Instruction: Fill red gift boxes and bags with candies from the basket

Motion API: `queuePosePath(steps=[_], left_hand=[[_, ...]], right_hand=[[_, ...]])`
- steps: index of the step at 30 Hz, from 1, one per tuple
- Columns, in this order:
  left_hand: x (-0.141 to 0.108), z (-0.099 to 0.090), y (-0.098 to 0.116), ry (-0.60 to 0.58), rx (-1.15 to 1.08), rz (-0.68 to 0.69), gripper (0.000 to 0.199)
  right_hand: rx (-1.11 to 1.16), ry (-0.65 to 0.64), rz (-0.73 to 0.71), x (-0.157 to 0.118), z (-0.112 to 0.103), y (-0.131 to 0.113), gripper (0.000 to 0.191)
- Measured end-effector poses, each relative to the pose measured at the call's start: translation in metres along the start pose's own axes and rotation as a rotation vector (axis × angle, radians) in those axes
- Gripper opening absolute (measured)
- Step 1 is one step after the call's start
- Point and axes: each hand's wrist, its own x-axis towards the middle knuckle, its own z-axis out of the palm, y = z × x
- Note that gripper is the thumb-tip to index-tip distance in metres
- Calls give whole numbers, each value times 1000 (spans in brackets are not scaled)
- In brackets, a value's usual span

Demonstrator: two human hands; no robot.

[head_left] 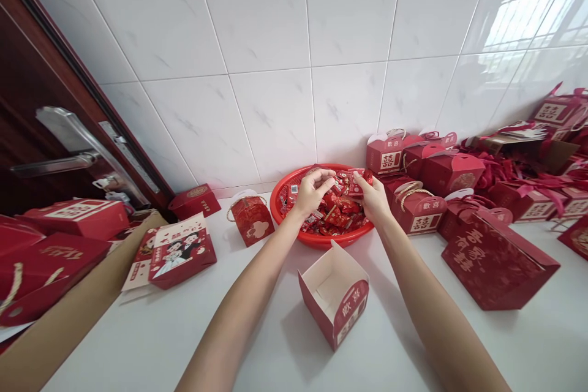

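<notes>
A red plastic basket (324, 241) full of shiny red wrapped candies (337, 214) stands against the tiled wall. Above its left half, my left hand (315, 191) is closed in a pinch; whatever sits between its fingertips is too small to make out. Over the basket's right side, my right hand (373, 196) grips a red candy packet (356, 180) between thumb and fingers. Between my forearms, in front of the basket, an open red gift box (328, 300) stands upright with its pale inside showing and nothing visible in it.
Rope-handled gift boxes (386, 156) are stacked to the right, near a larger tilted red box (498, 257). A small box (252, 220) stands left of the basket. Farther left are a picture-printed box (184, 257), a carton (92, 300) of red boxes and a door handle (59, 162).
</notes>
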Motion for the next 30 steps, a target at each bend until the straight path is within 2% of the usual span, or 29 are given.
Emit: queuePosePath(steps=[2, 4, 10, 13, 15, 18, 20, 23, 26, 27, 30], left_hand=[[0, 0, 2, 20, -23, -2, 31], [0, 1, 4, 40, -51, -7, 31], [-20, -2, 22, 175, 1, 60, 27], [-38, -8, 37, 223, 9, 55, 28], [-50, -14, 50, 200, -9, 22, 31], [-69, -28, 74, 85, -8, -32, 32], [-83, -41, 90, -15, 66, -32, 29], [-102, -57, 114, -238, 255, -71, 27], [-116, -63, 130, -465, 445, -150, 25], [-119, -62, 133, -529, 494, -163, 26], [-124, -57, 134, -650, 600, -196, 34]], right_hand=[[-11, 23, -42, -1, 1, 1, 36], [-41, -21, -67, -3, 3, 1, 38], [-132, -355, -132, -22, 15, -9, 37], [-211, -495, -140, -36, 20, -27, 36], [-274, -566, -106, -46, 19, -43, 38], [-402, -703, -47, -61, 14, -71, 40], [-532, -725, -76, -72, 9, -88, 42], [-809, -807, -132, -85, 5, -104, 38], [-1048, -1013, -121, -93, 9, -107, 29], [-1094, -1040, -129, -94, 11, -106, 29], [-1151, -986, -182, -96, 15, -101, 30]])
